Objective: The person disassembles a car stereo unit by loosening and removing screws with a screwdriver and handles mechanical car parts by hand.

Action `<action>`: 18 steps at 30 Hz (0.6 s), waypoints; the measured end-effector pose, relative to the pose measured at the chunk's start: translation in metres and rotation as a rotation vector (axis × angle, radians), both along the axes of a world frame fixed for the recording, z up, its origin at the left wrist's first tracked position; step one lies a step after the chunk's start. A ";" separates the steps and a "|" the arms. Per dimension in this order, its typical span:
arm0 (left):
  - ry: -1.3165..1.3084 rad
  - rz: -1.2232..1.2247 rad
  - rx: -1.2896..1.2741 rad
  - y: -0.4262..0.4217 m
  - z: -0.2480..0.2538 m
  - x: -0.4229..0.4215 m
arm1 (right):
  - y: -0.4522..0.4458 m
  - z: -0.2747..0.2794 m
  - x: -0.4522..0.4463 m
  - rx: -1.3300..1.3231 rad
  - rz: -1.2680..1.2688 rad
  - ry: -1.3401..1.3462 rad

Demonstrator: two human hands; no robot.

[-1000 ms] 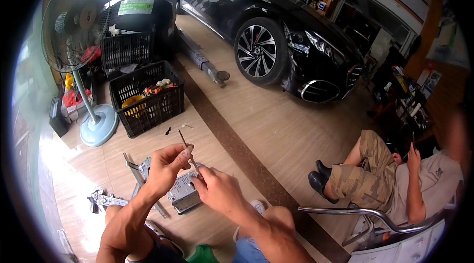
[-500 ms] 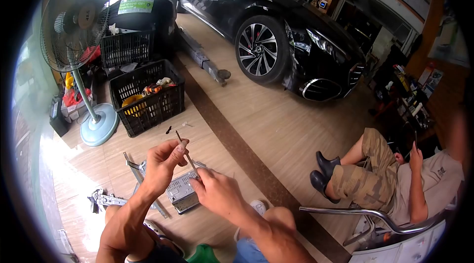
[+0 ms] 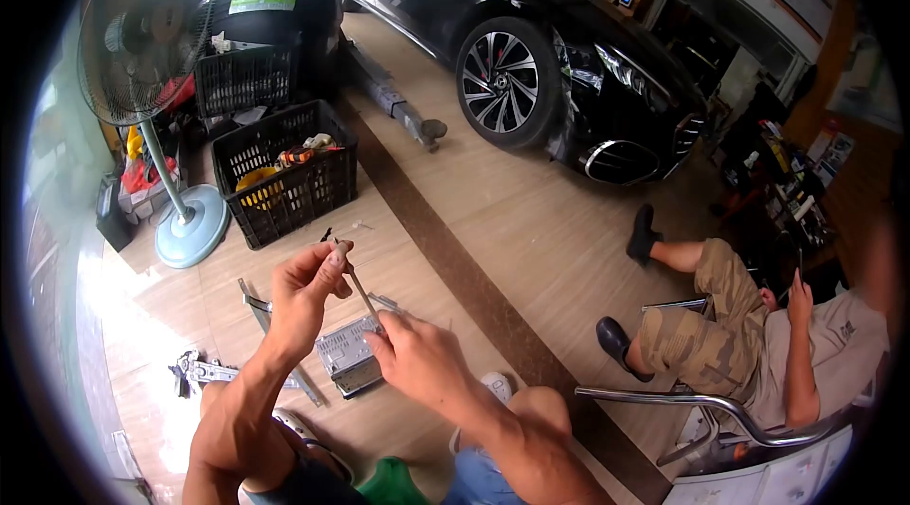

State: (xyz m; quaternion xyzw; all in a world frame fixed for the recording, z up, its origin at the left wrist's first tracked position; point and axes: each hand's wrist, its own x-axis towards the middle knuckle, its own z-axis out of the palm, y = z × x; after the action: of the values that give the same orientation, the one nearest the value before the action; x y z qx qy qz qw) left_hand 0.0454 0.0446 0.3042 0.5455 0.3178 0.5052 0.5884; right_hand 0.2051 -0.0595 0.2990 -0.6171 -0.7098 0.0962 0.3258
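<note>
A thin rod-like tool (image 3: 360,289) runs between my two hands, slanting down to the right. My left hand (image 3: 308,292) pinches its upper end between thumb and fingers. The lower end is gripped by my right hand (image 3: 412,353), whose fingers hide that part. Below them on the floor lies a silver metal box unit (image 3: 347,353), partly covered by my right hand. A long metal bracket (image 3: 258,311) lies left of the box, partly behind my left arm. Another metal bracket piece (image 3: 207,371) rests farther left.
A black crate (image 3: 284,207) with tools stands ahead, beside a standing fan (image 3: 190,225). Beyond is a black car (image 3: 512,79) near a lift arm (image 3: 393,107). At right, a seated person (image 3: 701,344) holds a phone, behind a chrome rail (image 3: 701,400).
My left hand has slid to the tool's upper end, farther from my right hand. The seated person's feet have moved apart. The view has tilted slightly down.
</note>
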 end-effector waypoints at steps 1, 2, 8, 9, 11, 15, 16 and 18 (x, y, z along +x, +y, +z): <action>-0.008 0.004 0.001 0.000 -0.001 0.000 | 0.000 0.000 0.000 0.004 0.001 -0.001; -0.017 0.007 0.002 0.001 -0.001 0.000 | 0.000 0.001 0.000 0.003 0.008 0.002; -0.041 0.041 -0.012 0.004 0.002 -0.003 | 0.001 0.000 -0.001 -0.007 0.025 -0.004; -0.042 0.046 -0.017 0.004 0.003 -0.004 | 0.000 0.001 -0.001 -0.009 0.027 -0.004; -0.042 0.057 -0.029 0.004 0.004 -0.005 | -0.001 0.002 0.000 -0.020 0.029 -0.003; -0.043 0.063 -0.026 0.005 0.003 -0.006 | 0.000 0.001 -0.001 -0.030 0.025 0.002; -0.040 0.064 -0.029 0.004 0.004 -0.006 | -0.001 0.000 -0.001 -0.029 0.023 0.002; -0.041 0.064 -0.032 0.004 0.004 -0.006 | 0.000 -0.001 0.000 -0.015 0.036 0.002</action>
State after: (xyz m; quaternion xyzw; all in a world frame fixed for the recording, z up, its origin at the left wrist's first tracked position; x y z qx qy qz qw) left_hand 0.0390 0.0491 0.3078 0.5151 0.3308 0.5299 0.5869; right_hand 0.2047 -0.0598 0.2976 -0.6064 -0.7197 0.1083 0.3201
